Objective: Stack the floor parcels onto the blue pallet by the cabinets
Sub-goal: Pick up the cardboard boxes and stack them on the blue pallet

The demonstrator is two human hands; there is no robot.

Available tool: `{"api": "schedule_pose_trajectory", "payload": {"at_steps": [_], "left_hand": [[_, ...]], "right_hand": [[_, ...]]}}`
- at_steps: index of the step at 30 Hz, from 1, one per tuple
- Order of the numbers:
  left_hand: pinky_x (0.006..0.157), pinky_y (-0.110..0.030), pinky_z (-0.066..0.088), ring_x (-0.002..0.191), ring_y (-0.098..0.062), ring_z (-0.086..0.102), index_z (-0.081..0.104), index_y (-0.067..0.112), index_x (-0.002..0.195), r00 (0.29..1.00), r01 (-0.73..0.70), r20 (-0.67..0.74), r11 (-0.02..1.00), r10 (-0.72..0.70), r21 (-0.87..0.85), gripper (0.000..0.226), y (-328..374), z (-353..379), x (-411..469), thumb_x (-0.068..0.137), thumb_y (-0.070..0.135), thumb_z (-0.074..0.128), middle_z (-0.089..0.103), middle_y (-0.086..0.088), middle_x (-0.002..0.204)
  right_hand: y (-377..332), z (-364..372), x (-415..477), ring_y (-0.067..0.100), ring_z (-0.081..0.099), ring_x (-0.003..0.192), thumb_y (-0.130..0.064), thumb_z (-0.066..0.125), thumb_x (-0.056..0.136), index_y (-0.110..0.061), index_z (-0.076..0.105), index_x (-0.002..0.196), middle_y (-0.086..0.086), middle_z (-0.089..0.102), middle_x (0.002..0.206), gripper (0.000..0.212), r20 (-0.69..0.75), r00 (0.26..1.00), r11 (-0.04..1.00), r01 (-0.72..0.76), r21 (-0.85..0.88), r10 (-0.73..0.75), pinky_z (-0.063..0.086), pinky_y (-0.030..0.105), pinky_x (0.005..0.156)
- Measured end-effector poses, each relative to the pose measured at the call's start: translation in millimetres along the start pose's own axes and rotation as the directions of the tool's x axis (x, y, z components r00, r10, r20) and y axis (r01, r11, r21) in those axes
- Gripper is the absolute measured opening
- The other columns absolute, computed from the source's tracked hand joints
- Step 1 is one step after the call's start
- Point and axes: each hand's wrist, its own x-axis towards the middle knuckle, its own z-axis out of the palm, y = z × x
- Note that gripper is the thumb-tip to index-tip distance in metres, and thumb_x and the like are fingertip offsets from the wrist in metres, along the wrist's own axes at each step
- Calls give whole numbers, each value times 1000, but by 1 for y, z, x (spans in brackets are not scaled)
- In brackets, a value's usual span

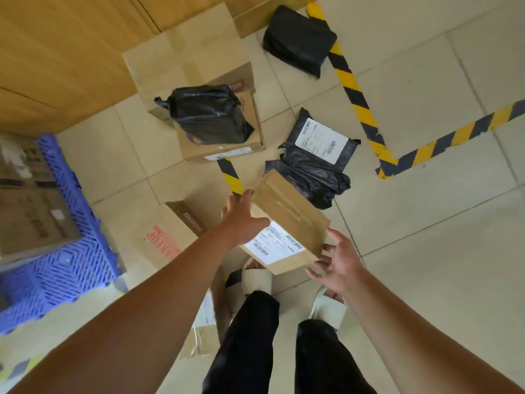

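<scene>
Box [288, 211] — one, gripped by left hand [243, 220]; right hand [338, 263] spread loose beside it — three black bags [312, 172] beyond.

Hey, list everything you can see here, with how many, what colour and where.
labelled box: one, brown, held tilted between both hands
floor cardboard boxes: at least three, brown, ahead and left
black bagged parcels: at least three, black, one atop a box, others right
pallet: one, blue, left, carrying blurred boxes
cabinets: wooden, top left
hazard tape: yellow-black, on floor tiles
slippers: two, white, below box
left hand: grips the box's left edge
right hand: fingers spread, at its near corner
</scene>
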Motion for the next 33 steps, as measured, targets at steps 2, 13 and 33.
{"api": "schedule_pose_trajectory", "payload": {"at_steps": [2,13,33], "left_hand": [[96,-37,43,128,-27,35,15,34,152,999,1,-37,994,-5,-107,83,5,-6,-61,85,34,64,26,0,138],[61,-9,46,85,-3,57,55,33,126,993,23,-58,666,-100,-746,43,8,-68,-402,89,12,56,62,1,110],[90,-34,49,94,-15,63,73,12,101,759,-267,-259,77,-597,-961,28,-87,34,-709,76,20,65,74,-7,101]], "right_hand": [[1,-8,-55,27,59,110,-37,63,91,-13,51,129,17,60,121,47,-9,997,989,79,-124,-81,46,50,103],[30,-28,-373,15,52,123,7,47,99,-30,63,109,-8,54,130,42,388,807,660,589,-466,-446,48,48,103],[222,-1,-499,22,56,119,-22,63,93,-33,58,133,-1,59,131,43,670,714,173,700,-693,-205,46,52,105]]}}
